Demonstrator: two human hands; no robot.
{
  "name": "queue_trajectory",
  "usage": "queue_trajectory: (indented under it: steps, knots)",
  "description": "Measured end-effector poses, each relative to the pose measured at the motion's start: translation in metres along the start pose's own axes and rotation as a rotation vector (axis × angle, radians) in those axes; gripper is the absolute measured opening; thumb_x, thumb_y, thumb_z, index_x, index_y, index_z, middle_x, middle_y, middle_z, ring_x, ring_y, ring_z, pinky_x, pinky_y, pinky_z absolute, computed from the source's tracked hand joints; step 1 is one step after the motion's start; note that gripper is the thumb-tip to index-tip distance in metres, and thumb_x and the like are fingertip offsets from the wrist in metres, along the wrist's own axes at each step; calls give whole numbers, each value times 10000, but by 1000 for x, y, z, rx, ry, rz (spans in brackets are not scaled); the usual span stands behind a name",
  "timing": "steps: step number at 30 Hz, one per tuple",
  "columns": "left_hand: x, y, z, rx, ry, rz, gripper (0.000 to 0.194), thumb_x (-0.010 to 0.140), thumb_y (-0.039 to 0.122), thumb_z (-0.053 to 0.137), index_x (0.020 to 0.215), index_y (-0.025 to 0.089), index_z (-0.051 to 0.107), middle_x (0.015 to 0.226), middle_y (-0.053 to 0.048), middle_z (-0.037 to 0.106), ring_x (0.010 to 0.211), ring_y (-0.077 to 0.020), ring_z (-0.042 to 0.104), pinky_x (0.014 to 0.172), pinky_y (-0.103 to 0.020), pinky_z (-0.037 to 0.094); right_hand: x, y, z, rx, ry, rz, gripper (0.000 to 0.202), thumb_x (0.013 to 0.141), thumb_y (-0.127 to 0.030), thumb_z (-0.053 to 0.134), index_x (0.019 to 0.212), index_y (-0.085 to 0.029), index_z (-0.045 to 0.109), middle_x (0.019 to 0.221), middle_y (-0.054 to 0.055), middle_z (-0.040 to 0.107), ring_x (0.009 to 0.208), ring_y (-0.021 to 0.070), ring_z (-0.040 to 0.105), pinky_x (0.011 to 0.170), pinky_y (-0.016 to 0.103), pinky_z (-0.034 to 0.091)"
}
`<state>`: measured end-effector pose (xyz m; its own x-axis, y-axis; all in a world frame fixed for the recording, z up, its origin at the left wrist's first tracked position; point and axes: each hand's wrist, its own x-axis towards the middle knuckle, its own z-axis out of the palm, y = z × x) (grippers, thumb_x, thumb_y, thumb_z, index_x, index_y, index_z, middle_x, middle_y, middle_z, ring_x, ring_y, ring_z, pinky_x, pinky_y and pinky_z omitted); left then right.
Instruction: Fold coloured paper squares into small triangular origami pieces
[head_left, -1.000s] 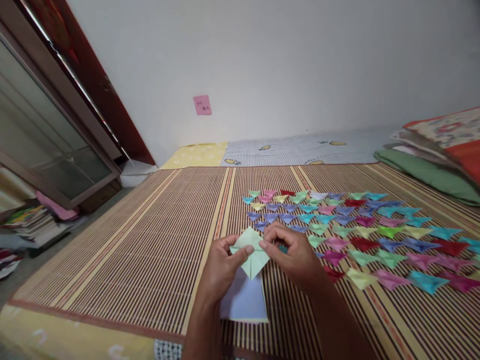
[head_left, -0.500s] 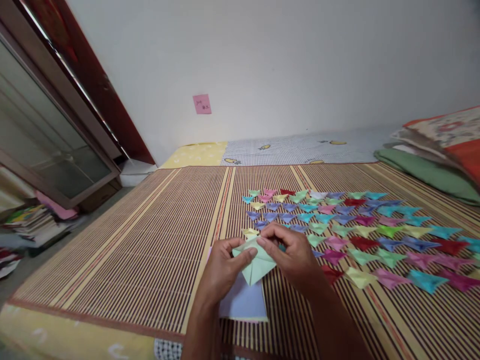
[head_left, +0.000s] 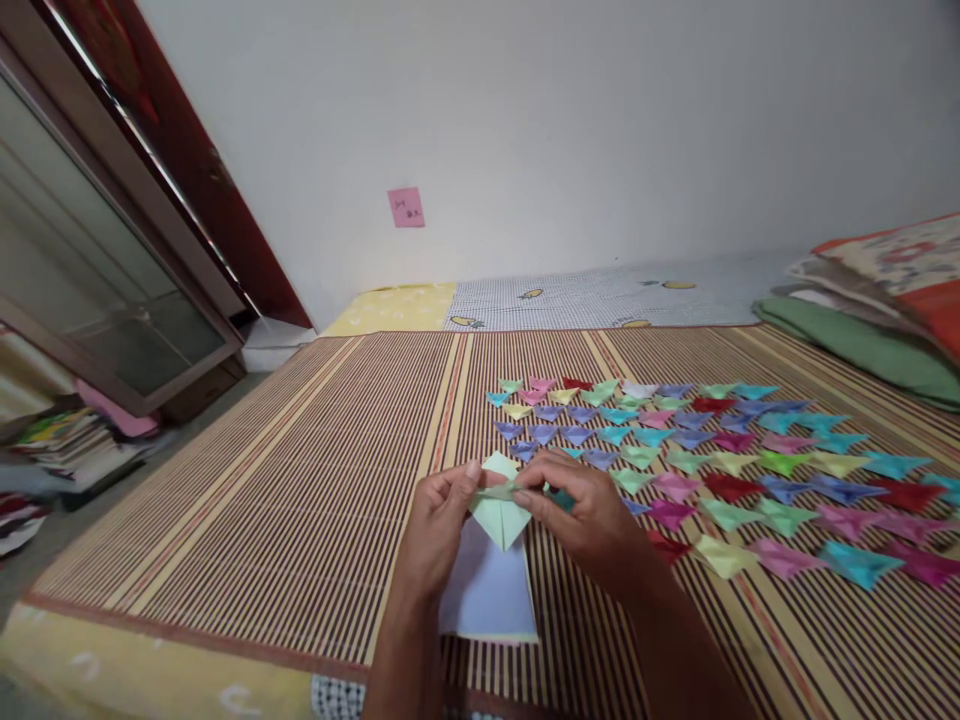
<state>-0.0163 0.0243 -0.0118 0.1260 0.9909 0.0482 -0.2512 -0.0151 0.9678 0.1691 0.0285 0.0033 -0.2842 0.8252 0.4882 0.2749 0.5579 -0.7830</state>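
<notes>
A pale green folded paper [head_left: 501, 520] is held up between both hands, its lower point hanging down and a crease running along its middle. My left hand [head_left: 442, 520] pinches its left corner between thumb and fingers. On the right corner, my right hand [head_left: 577, 505] pinches with thumb and forefinger. Beneath the folded paper, a stack of paper sheets [head_left: 487, 595] with a lavender one on top lies on the striped mat [head_left: 300, 500]; its upper part is hidden by the hands. Several rows of small folded paper pieces [head_left: 731, 486] in many colours spread to the right.
At the far right edge lie a green cushion [head_left: 855, 345] and folded cloths [head_left: 900, 270]. A pink note [head_left: 406, 207] is stuck on the white wall [head_left: 570, 130]. Piled books [head_left: 71, 440] stand low at the left, below a glass-panelled door [head_left: 105, 250].
The green paper has turned so its point hangs straight down, and an upper flap now stands above a crosswise fold. My fingers have shifted to its left and right corners.
</notes>
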Motion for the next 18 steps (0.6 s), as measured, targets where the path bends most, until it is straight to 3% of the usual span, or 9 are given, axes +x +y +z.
queue_trajectory:
  steps: [3, 8, 13, 18]
  knots:
    - [-2, 5, 3, 96, 0, 43, 433, 853, 547, 746, 823, 119, 805, 707, -44, 685, 643, -139, 570, 625, -232, 444, 0, 3, 3, -23, 69, 30, 158, 939, -233, 620, 788, -212, 666, 786, 18, 626, 816, 215, 610, 757, 362, 455]
    - [-2, 11, 10, 225, 13, 35, 326, 755, 428, 849, 699, 129, 732, 642, 9, 578, 572, -101, 481, 522, -198, 373, 0, 6, 5, 44, 114, 47, 145, 905, -219, 637, 761, -206, 636, 1036, 68, 699, 1003, 239, 656, 874, 389, 477]
    - [-1, 11, 13, 245, 12, 50, 310, 768, 366, 819, 646, 145, 640, 614, 25, 554, 559, -98, 476, 523, -198, 382, -1, 4, 5, 92, 71, 152, 168, 901, -250, 632, 739, -205, 623, 814, 19, 680, 757, 196, 624, 701, 338, 463]
    - [-1, 7, 13, 216, 50, 36, 321, 773, 360, 815, 678, 169, 574, 616, 38, 558, 537, -96, 483, 506, -197, 393, -1, 5, 7, 128, 105, 162, 191, 884, -262, 644, 708, -205, 596, 750, 4, 644, 720, 184, 598, 675, 330, 457]
